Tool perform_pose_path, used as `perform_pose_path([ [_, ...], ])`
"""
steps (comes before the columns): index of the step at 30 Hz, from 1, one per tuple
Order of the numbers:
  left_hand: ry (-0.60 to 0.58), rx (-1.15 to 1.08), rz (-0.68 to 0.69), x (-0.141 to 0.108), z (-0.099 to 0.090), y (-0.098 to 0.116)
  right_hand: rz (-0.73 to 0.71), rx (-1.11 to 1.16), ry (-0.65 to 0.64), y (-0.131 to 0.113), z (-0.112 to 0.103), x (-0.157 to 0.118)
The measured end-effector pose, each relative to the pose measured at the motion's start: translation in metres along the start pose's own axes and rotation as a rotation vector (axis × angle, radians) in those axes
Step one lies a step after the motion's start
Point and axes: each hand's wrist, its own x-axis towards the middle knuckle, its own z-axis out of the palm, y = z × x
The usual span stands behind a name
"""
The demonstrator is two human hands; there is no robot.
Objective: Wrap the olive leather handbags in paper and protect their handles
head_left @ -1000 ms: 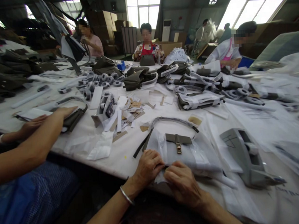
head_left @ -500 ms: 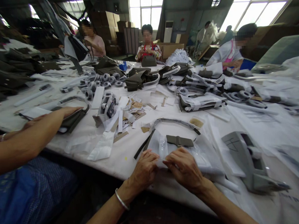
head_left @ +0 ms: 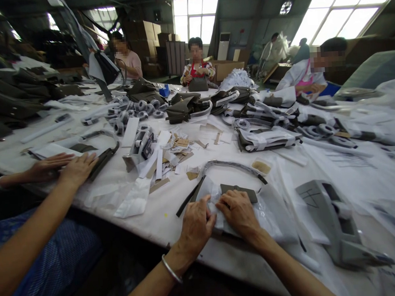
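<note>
A dark olive handbag (head_left: 251, 195) lies flat before me, partly covered by a translucent white wrapping sheet (head_left: 275, 212). Its film-wrapped handle (head_left: 231, 163) arches away on the table, and a dark strap (head_left: 187, 201) shows at the left. My left hand (head_left: 196, 223) is closed, fingers curled at the sheet's near left part, a silver bangle on the wrist. Close beside it, my right hand (head_left: 239, 214) bends its fingers onto the sheet over the bag's middle, just below the olive flap. Both sets of fingertips press or pinch the sheet; their undersides are hidden.
A grey tape dispenser (head_left: 332, 225) stands at my right. Paper and card scraps (head_left: 180, 144) lie ahead, with another tape dispenser (head_left: 141, 144) beside them. Wrapped bags (head_left: 266, 137) are piled beyond. At the left, a co-worker's hands (head_left: 76, 167) rest on another bag.
My hands have moved from the sheet's near edge slightly up over the bag, with the sheet's front edge drawn along. The co-worker's hands at the left have shifted on their bag.
</note>
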Motion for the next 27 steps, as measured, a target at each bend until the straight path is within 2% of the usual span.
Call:
perform_pose_path([
  [7, 0.019, 0.115, 0.146, -0.004, -0.005, -0.002, 0.045, 0.029, -0.018, 0.003, 0.004, 0.002],
  [13, -0.016, 0.111, 0.379, -0.026, -0.014, 0.011, 0.05, -0.007, -0.048, 0.002, 0.006, 0.004],
  [17, -0.008, 0.125, 0.409, -0.029, -0.009, 0.01, 0.042, -0.054, -0.027, 0.003, 0.007, 0.005],
  [21, 0.009, 0.118, 0.4, -0.028, -0.004, 0.006, 0.072, -0.009, 0.15, 0.007, -0.003, 0.003],
  [24, -0.008, 0.115, 0.382, -0.028, -0.003, 0.006, 0.028, 0.071, 0.242, 0.007, -0.017, -0.002],
  [25, -0.013, 0.113, 0.379, -0.028, -0.003, 0.006, -0.012, 0.1, 0.225, 0.006, -0.021, -0.004],
  [27, -0.01, 0.105, 0.377, -0.028, -0.003, 0.006, -0.114, 0.137, 0.099, 0.003, -0.028, -0.009],
])
